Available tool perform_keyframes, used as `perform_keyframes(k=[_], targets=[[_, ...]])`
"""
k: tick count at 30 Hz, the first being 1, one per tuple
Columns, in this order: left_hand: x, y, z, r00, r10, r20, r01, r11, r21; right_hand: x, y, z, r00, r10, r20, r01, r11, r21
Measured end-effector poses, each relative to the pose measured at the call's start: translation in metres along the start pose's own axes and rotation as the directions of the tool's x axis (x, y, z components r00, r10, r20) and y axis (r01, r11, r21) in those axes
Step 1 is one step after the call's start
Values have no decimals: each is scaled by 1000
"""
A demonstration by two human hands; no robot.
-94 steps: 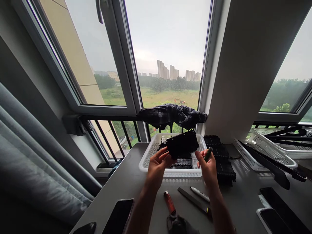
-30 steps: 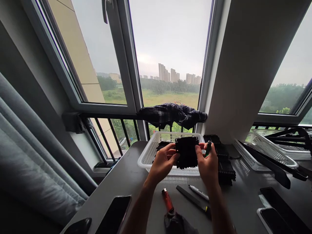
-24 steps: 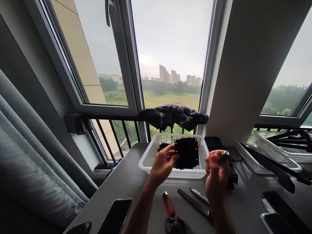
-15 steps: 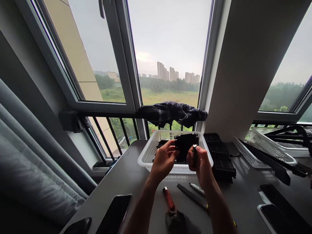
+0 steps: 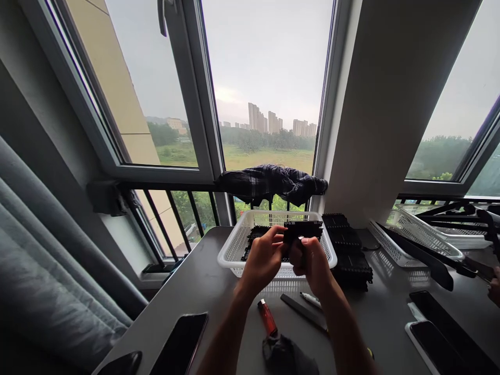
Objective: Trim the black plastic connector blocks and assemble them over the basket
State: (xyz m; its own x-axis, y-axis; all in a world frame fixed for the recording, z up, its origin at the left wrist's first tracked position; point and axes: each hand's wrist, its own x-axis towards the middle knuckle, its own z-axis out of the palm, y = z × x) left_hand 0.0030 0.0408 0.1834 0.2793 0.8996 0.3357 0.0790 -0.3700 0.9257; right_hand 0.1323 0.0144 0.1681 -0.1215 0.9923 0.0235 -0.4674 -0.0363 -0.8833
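My left hand is closed on the left edge of a black plastic part, which is held up over the white basket. My right hand is wrapped round a small dark object with a shiny metal end, close against the near side of the part. Its body is mostly hidden by my fingers, so its kind is unclear. Similar black parts lie in the basket. Stacked black ribbed parts stand right of it.
On the table lie a red metal-ended object, dark crumpled material, a marker, a dark flat strip and phones. Another basket with long black pieces is at right, near another person's hand.
The black part has tipped from showing its broad face to nearly edge-on. My right hand has moved left and in against it. Another person's hand has appeared at the right edge.
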Motion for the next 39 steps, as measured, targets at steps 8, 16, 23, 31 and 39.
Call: perform_keyframes(k=[8,16,23,31,39], targets=[[-2,0,2,998,53,15,-54,996,70,4,-2,-3,998,62,-11,-61,993,96],[-4,1,3,995,96,11,-96,981,167,5,-1,-1,995,83,-58,-74,987,145],[-2,-4,2,992,129,-6,-125,969,211,2,-3,1,996,65,-59,-54,984,168],[-1,-6,2,991,131,10,-130,972,195,0,-5,1,997,61,-37,-52,975,217],[-1,-4,2,991,124,-43,-113,975,193,-2,-10,2,997,22,-74,8,926,377]])
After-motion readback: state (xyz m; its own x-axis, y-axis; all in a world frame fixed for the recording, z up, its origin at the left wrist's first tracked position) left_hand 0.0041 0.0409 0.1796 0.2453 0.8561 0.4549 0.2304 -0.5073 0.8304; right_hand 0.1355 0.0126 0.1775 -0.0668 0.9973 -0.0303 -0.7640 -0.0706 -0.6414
